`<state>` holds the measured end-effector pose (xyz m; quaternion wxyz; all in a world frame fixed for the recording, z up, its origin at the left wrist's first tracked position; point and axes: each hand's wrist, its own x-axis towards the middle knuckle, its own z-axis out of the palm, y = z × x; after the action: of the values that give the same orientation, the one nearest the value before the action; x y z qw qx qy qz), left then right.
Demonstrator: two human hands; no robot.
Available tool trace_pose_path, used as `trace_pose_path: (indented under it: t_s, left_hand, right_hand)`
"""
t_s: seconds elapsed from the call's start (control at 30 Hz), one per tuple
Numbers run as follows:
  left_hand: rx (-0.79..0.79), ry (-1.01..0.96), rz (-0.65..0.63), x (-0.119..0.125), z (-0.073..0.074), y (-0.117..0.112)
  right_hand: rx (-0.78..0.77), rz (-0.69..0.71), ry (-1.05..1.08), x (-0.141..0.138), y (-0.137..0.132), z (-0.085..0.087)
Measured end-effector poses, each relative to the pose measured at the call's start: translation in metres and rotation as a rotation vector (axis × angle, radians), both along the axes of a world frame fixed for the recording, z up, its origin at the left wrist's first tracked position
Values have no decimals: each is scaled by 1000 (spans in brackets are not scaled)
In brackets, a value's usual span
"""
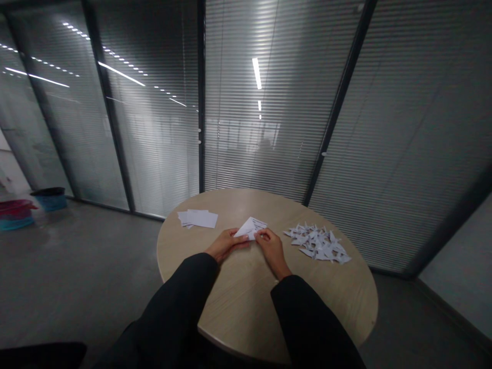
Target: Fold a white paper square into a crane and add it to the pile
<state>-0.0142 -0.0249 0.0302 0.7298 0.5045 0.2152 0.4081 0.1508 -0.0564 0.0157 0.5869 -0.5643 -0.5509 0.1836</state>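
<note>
A folded white sheet of paper [251, 227] with some print lies on the round wooden table [246, 302] in front of me. My left hand [226, 243] rests on its left corner, fingers pressing it against the table. Its right side is pinched by the fingers of my right hand [271, 246]. Both sleeves are black.
A small stack of flat white sheets [198, 218] lies at the table's back left. A pile of several folded paper figures [318, 243] sits to the right. Glass walls with blinds stand behind the table. Coloured bins [49, 198] stand on the floor far left.
</note>
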Motion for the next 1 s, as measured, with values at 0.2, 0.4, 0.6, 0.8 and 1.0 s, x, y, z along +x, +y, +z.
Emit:
trace_pose_path:
  t_s: [0.2, 0.4, 0.6, 0.8, 1.0]
  left_hand:
    - [62, 70, 89, 4, -4, 2]
    - [27, 85, 53, 4, -4, 3]
    - [12, 139, -19, 2, -3, -1]
    - [32, 164, -17, 1, -5, 0]
    - [64, 166, 220, -1, -3, 5]
  right_hand:
    - [6, 16, -13, -1, 0, -2]
    - [91, 164, 179, -8, -3, 3]
    - [49, 169, 244, -6, -2, 3]
    - [30, 109, 250, -3, -2, 3]
    - [-12, 71, 226, -2, -4, 5]
